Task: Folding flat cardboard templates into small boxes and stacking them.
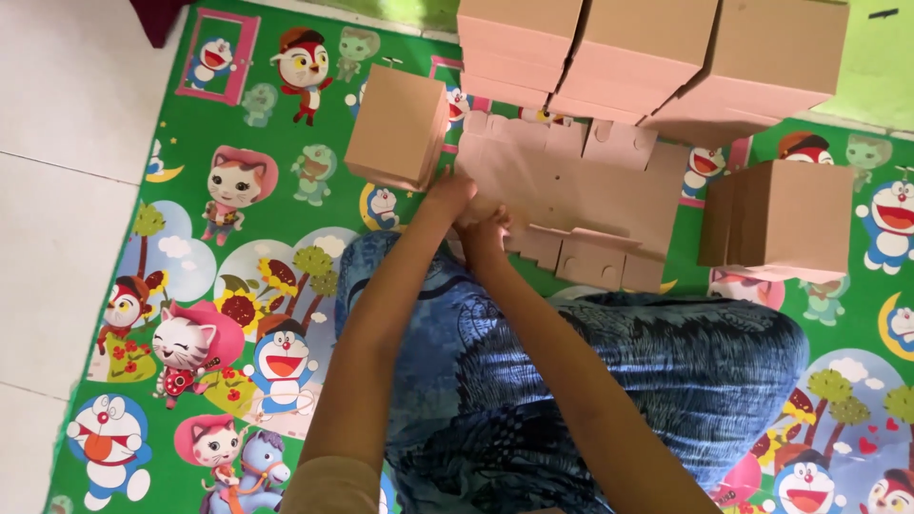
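Green cartoon mat (pixel 238 286) carries tan folded boxes (pixel 647 57); my left hand (pixel 447 195) and right hand (pixel 484 233) press, fingers curled, on a flat cardboard blank (pixel 581 195), gripping its near-left edge.

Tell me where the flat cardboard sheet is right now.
The flat cardboard sheet lies mid-frame on the cartoon mat, under the left hand and right hand, below the stacked boxes.
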